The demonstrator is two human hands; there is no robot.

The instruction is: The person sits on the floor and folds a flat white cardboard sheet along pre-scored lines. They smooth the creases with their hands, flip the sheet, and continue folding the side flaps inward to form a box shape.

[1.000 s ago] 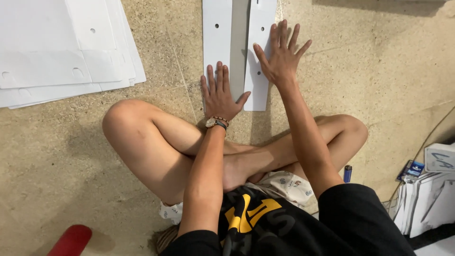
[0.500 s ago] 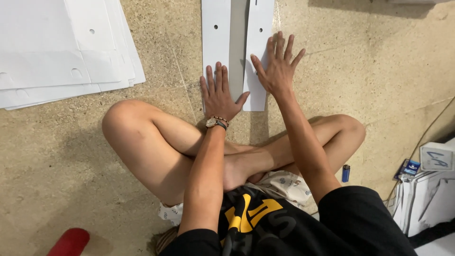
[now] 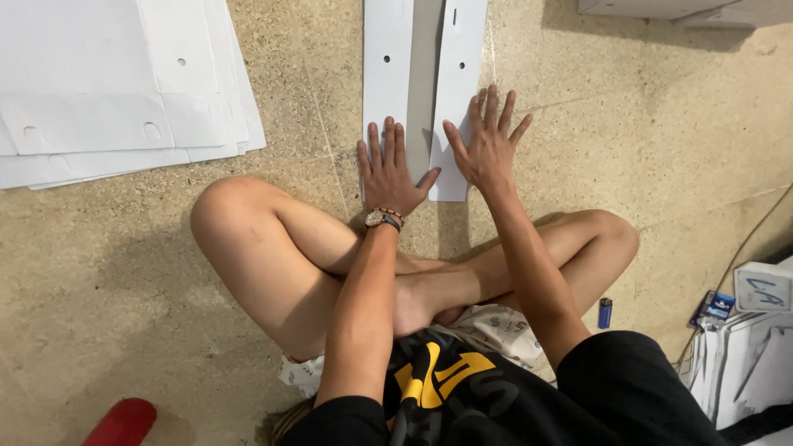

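White cardboard strip point(image 3: 429, 74) lies on the floor point(image 3: 619, 149) straight ahead of my crossed legs, long axis running away from me, with my left hand point(image 3: 390, 172) and right hand point(image 3: 487, 147) pressed flat, fingers spread, on its near end.

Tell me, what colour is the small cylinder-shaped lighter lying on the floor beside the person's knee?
Blue; the small lighter shows in the head view, on the speckled floor.

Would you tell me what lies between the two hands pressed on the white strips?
In the head view, only a shadowed grey gap between the two white strips separates the left hand from the right hand.
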